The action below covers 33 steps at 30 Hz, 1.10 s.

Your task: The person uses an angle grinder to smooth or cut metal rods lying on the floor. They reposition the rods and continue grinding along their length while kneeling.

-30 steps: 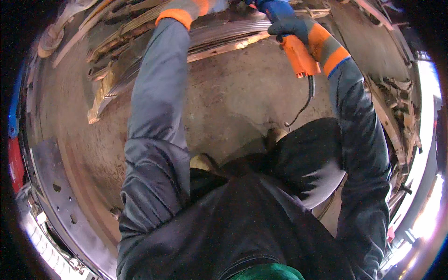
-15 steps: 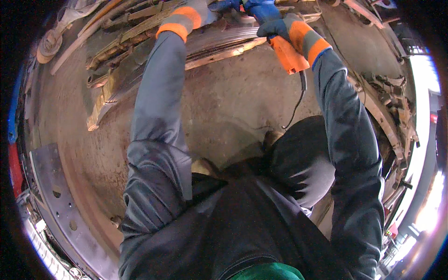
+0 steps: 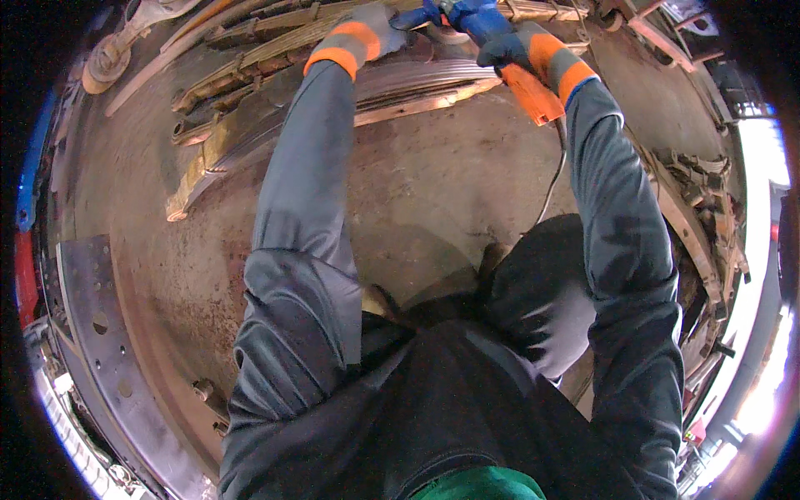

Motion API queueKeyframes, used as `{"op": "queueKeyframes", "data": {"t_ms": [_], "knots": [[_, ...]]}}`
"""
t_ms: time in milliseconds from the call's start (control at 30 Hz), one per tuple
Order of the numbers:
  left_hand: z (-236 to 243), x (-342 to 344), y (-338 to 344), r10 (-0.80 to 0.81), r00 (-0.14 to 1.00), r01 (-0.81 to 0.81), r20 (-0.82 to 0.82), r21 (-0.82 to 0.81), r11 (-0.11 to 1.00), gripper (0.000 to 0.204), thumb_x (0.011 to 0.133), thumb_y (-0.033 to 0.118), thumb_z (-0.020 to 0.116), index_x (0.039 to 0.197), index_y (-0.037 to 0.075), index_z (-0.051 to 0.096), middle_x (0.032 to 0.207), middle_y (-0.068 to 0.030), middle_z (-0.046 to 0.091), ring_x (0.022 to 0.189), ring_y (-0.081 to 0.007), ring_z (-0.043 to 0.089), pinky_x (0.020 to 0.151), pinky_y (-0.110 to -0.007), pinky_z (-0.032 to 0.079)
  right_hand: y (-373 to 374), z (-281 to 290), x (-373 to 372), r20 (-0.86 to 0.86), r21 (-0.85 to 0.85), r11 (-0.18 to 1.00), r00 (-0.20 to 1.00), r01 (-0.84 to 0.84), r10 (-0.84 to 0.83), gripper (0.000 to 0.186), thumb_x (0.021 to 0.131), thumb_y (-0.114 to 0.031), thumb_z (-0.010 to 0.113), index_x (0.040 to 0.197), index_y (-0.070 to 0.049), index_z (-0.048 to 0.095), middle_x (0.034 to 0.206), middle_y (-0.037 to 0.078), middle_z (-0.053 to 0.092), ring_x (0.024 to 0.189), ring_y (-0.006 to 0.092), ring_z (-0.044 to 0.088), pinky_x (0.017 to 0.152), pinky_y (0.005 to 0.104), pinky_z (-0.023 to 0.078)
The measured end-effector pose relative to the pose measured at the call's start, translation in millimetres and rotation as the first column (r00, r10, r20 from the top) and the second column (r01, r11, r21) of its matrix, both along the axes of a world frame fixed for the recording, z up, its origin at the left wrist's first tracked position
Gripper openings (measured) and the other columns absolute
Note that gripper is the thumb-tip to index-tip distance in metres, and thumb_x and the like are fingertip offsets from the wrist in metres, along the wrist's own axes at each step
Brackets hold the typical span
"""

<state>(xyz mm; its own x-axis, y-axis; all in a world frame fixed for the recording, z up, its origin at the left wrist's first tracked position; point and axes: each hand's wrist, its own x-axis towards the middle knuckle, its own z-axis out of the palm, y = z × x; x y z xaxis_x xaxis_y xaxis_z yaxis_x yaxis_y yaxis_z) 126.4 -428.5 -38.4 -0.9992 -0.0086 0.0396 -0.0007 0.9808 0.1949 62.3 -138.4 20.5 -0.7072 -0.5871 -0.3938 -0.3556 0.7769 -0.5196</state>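
At the top, my gloved left hand (image 3: 367, 35) is closed on the dark side handle of a power grinder (image 3: 475, 21). My gloved right hand (image 3: 533, 57) wraps round the grinder's body, whose rear part is orange and front blue. A black cord runs down from its back end toward my right knee. The grinder's head is over stacked steel leaf springs (image 3: 433, 79) lying across the upper part of the view; its working face is mostly hidden.
More curved springs and fittings (image 3: 696, 217) lie at my right. A long perforated steel rail (image 3: 87, 283) runs along my left. A linkage arm (image 3: 108, 62) lies upper left, a rusty metal frame (image 3: 658, 33) upper right. The concrete floor (image 3: 425, 167) shows between my arms.
Across the last second my left hand has shifted a little right and down, and my right hand and the grinder's rear slightly up. The grip on the grinder looks the same.
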Motion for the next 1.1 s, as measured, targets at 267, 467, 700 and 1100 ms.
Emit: {"op": "queueKeyframes", "data": {"t_ms": [267, 467, 700, 1100], "knots": [[11.6, 3.4, 41.7, 0.052, 0.999, -0.053, 0.008, 0.210, 0.976, 0.043, 0.079, 0.032, 0.071, 0.117, 0.011, 0.073, 0.111, -0.0212, 0.072, 0.103, -0.0410, 0.069, 0.087, -0.049, 0.054, 21.8, -0.1, -12.8, -0.100, 0.001, 1.000, 0.995, 0.027, -0.027, 0.050, 0.060, -0.044, 0.085, 0.090, -0.004, 0.076, 0.082, 0.012, 0.072, 0.070, 0.0235, 0.062, 0.068, 0.0393, 0.052], [36.6, 39.3, 15.8, 0.135, 0.980, -0.161, 0.145, 0.180, 0.970, 0.051, 0.075, 0.045, 0.077, 0.106, 0.004, 0.073, 0.090, -0.0194, 0.073, 0.076, -0.0326, 0.072, 0.072, -0.046, 0.056, -17.0, 12.8, 14.9, -0.083, 0.009, 1.000, 0.996, 0.017, -0.017, 0.051, 0.061, -0.046, 0.085, 0.093, -0.006, 0.077, 0.084, 0.013, 0.073, 0.071, 0.0233, 0.063, 0.070, 0.0398, 0.053], [-11.9, -23.9, 35.4, -0.031, 0.999, 0.034, -0.036, 0.078, 0.996, 0.044, 0.081, 0.044, 0.075, 0.106, 0.008, 0.075, 0.099, -0.0205, 0.075, 0.095, -0.0383, 0.071, 0.082, -0.046, 0.054, 37.7, -33.2, -24.5, -0.037, -0.030, 0.992, 0.991, 0.126, -0.127, 0.055, 0.056, -0.047, 0.087, 0.091, -0.007, 0.078, 0.086, 0.011, 0.073, 0.072, 0.0223, 0.062, 0.070, 0.0420, 0.053], [-5.1, -26.4, 41.9, 0.026, 0.989, -0.054, 0.146, 0.190, 0.980, 0.041, 0.084, 0.037, 0.071, 0.115, 0.011, 0.073, 0.096, -0.0167, 0.074, 0.088, -0.0366, 0.070, 0.082, -0.047, 0.053, 41.0, -24.3, -5.9, -0.130, -0.064, 0.984, 0.976, 0.169, -0.176, 0.066, 0.053, -0.054, 0.088, 0.095, -0.003, 0.077, 0.091, 0.011, 0.075, 0.077, 0.0229, 0.065, 0.076, 0.0404, 0.055]]}}
